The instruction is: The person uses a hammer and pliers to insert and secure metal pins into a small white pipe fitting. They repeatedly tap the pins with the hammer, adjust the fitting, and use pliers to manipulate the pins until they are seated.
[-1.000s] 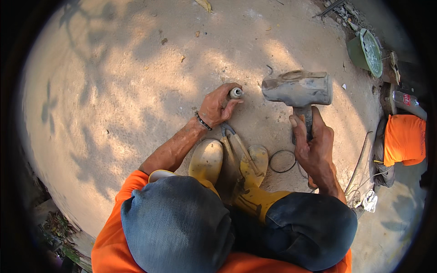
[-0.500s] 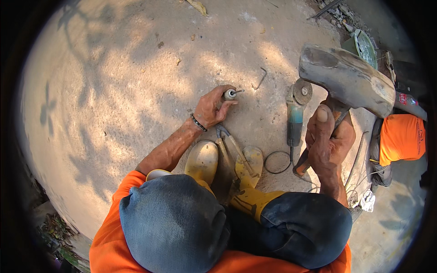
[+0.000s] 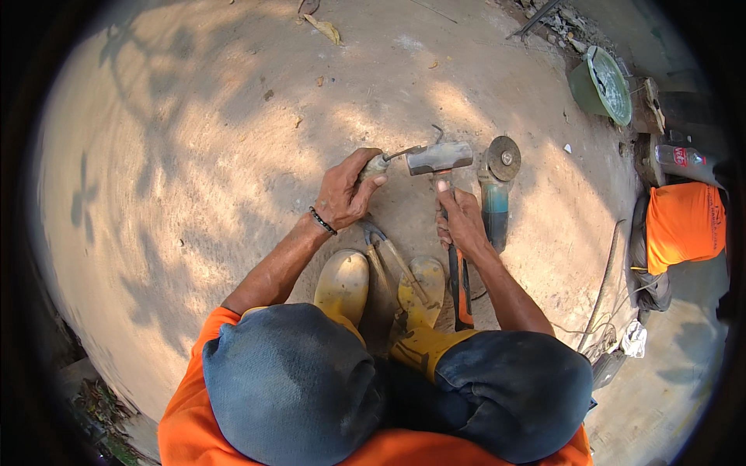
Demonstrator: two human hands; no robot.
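My left hand [image 3: 343, 190] is closed around a short pale, rounded handle [image 3: 374, 166]. A thin dark metal rod [image 3: 400, 153] sticks out of it to the right. My right hand [image 3: 465, 221] grips a sledgehammer [image 3: 440, 158] by its orange-and-black handle, close under the steel head. The head's left end is beside the rod's tip; whether they touch I cannot tell. Just beyond the hammer head, part of a bent metal rod [image 3: 438, 130] shows. An angle grinder [image 3: 495, 203] with a teal and black body lies right of my right hand.
Pliers or pincers [image 3: 388, 256] with long handles lie between my yellow boots [image 3: 342, 283]. A green bucket [image 3: 594, 87] stands at the far right. Near it are a plastic bottle [image 3: 680, 156], an orange cloth [image 3: 685, 225] and a white rag [image 3: 634, 339]. A cable [image 3: 602, 287] curves along the ground.
My right hand has brought the sledgehammer down and left, from raised near the camera to beside the rod. My left hand has shifted slightly left, and the rod now points up and right.
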